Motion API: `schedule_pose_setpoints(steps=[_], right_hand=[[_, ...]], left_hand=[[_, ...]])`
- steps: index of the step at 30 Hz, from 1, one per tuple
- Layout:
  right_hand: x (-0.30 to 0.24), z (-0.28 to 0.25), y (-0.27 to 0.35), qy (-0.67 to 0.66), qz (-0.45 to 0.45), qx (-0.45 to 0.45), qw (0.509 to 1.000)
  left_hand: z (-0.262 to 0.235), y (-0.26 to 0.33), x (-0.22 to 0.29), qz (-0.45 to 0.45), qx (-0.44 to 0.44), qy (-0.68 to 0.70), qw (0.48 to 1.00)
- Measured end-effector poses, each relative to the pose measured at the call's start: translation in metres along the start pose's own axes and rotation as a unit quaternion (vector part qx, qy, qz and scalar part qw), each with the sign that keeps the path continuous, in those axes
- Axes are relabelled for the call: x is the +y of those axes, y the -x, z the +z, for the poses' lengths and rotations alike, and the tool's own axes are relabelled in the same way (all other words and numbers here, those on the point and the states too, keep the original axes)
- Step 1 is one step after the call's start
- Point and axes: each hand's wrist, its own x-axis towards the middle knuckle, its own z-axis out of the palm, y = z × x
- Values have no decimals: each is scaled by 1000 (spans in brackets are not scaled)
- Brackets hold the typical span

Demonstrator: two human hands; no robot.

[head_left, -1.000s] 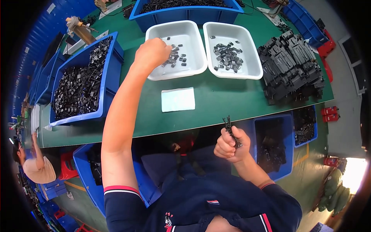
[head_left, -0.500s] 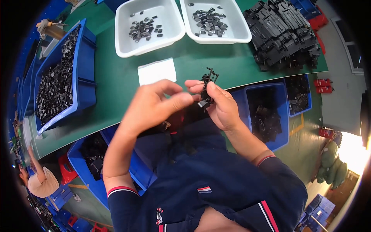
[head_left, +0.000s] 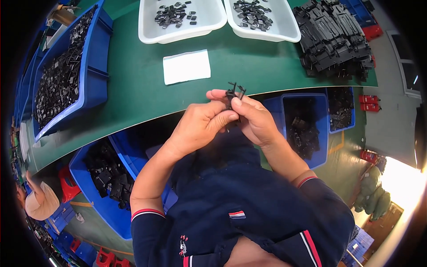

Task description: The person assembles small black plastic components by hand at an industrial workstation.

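Observation:
Just off the table's front edge, my right hand (head_left: 255, 116) is closed on a small black plastic part (head_left: 235, 91) with thin prongs sticking up. My left hand (head_left: 202, 121) is closed against the same part, its thumb and fingers pinching at the lower end. What the left fingertips grip there is hidden. Beyond the hands, a white sheet of paper (head_left: 187, 67) lies on the green table (head_left: 138, 84). Small black pieces are scattered in the left white tub (head_left: 182, 34) and in the right white tub (head_left: 267, 36).
A blue bin (head_left: 95, 75) full of small dark parts stands at the table's left. Black plastic frames (head_left: 336, 40) are stacked at the right. Below the edge are a left blue bin (head_left: 82, 178) and a right blue bin (head_left: 327, 133). A co-worker (head_left: 42, 202) is far left.
My left hand has moved in from the left and closed on the black part, which my right hand still holds. The view has shifted, so the tubs sit higher in the picture.

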Motion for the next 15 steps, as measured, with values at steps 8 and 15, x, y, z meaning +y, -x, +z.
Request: schedule_pose_setpoints(steps=[8, 15], right_hand=[[3, -3, -8, 2, -39, 40, 998], [-6, 0, -15, 12, -63, 88, 994]], left_hand=[[8, 9, -7, -6, -3, 12, 1000], [10, -1, -7, 24, 24, -34, 999]])
